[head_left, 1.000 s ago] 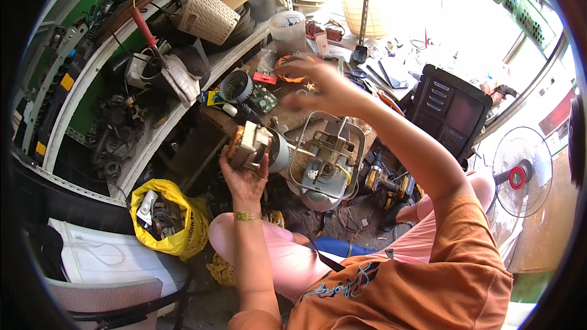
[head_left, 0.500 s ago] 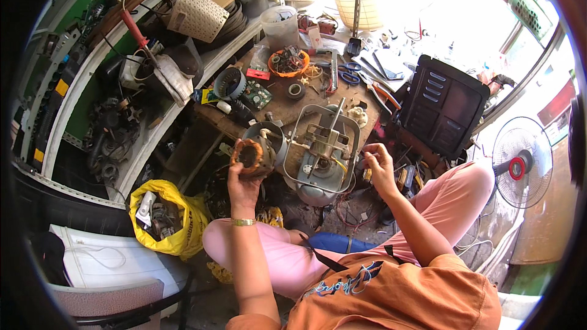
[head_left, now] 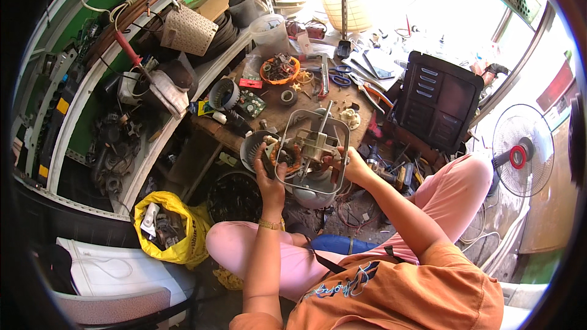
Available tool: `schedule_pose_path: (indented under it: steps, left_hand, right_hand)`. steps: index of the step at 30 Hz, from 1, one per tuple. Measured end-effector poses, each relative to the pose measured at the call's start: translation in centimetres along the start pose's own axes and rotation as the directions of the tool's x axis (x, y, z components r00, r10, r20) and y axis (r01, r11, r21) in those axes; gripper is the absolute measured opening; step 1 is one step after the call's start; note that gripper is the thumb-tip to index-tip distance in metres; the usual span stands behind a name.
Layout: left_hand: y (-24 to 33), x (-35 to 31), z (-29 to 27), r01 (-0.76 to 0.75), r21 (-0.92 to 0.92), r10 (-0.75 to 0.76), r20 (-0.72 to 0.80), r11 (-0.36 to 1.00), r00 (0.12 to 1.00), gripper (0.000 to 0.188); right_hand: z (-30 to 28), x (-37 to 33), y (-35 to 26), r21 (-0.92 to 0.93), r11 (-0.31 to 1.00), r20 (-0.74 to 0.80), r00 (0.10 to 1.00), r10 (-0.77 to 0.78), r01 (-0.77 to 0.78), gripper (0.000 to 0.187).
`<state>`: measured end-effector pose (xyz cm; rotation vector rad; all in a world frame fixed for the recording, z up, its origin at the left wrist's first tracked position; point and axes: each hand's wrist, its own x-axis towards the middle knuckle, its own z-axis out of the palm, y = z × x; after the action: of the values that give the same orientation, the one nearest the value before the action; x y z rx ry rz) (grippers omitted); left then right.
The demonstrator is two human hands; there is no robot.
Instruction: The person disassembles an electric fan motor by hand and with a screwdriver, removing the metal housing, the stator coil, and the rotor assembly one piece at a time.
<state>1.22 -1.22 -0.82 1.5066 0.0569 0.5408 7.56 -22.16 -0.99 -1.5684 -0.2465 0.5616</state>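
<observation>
My left hand (head_left: 270, 182) is closed around a motor stator (head_left: 296, 157) with an orange-brown ring of windings, tilted against the left side of a grey metal frame (head_left: 280, 146). Inside that frame stand a bracket (head_left: 317, 146) and an upright shaft (head_left: 326, 116). A rounded grey housing (head_left: 315, 197) sits beneath. At the frame's right side my right hand (head_left: 354, 168) is closed on the rail, its fingertips partly hidden behind metal. A grey round cover (head_left: 248, 148) lies just beyond my left fingers.
The wooden bench (head_left: 278, 116) holds an orange bowl of small parts (head_left: 298, 67), a tape roll (head_left: 288, 96), scissors (head_left: 340, 77) and pliers (head_left: 373, 99). A black vented panel (head_left: 437, 102) leans at right, near a fan (head_left: 521, 151). A yellow bag (head_left: 194, 238) stands left.
My left hand has brought the stator right, from beside the frame to against it. My right hand has moved left from open air onto the frame.
</observation>
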Motion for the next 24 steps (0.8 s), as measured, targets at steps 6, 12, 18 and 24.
schedule_pose_path:
  steps: [6, 12, 18, 24]
  left_hand:
    - [-1.2, -0.1, 1.0, -0.036, 0.081, 0.03, 0.078, 0.996, 0.997, 0.055]
    - [-1.1, -0.1, 1.4, 0.08, -0.091, -0.073, 0.085, 0.993, 0.994, 0.053]
    - [-2.0, 0.9, 1.0, -0.062, 0.26, 0.027, 0.135, 0.964, 0.99, 0.05]
    - [-0.5, 1.2, 0.6, -0.202, 0.42, 0.119, 0.214, 0.885, 0.969, 0.052]
  right_hand:
    - [0.2, 1.1, 0.2, -0.025, 0.992, 0.053, 0.991, -0.126, 0.127, 0.029]
    - [0.4, 2.1, -0.1, -0.039, 0.996, 0.167, 0.983, 0.082, -0.076, 0.035]
    - [0.0, 4.2, 1.3, 0.139, 0.965, 0.281, 0.943, 0.176, -0.222, 0.054]
    - [1.5, 2.6, -1.4, 0.21, 0.955, 0.173, 0.969, 0.175, -0.21, 0.044]
